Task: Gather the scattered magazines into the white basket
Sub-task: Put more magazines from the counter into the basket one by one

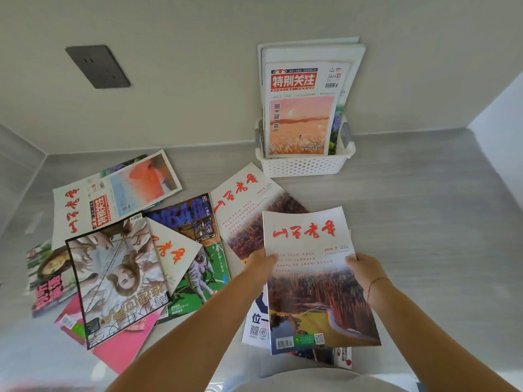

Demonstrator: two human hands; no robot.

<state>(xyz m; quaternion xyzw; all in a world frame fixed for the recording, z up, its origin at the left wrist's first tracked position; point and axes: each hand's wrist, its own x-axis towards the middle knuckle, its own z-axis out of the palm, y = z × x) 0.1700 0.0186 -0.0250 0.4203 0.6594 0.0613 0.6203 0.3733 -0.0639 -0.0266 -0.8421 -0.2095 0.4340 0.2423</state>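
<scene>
I hold a magazine with red calligraphy and a reed-field cover [314, 292] above the counter. My left hand [261, 263] grips its left edge and my right hand [363, 267] grips its right edge, thumbs on the cover. Under it, more magazines [256, 323] peek out. The white basket [304, 165] stands against the back wall with several magazines upright inside, an orange-cover one [300, 120] in front. A matching red-title magazine [249, 210] lies flat between my hands and the basket. A scattered pile [121, 250] covers the left of the counter.
The grey counter [424, 207] is walled at the back, left and right. A dark wall socket [97, 66] is set in the back wall at upper left. The pile includes an NBA magazine [186, 219] and a pink one [124, 349].
</scene>
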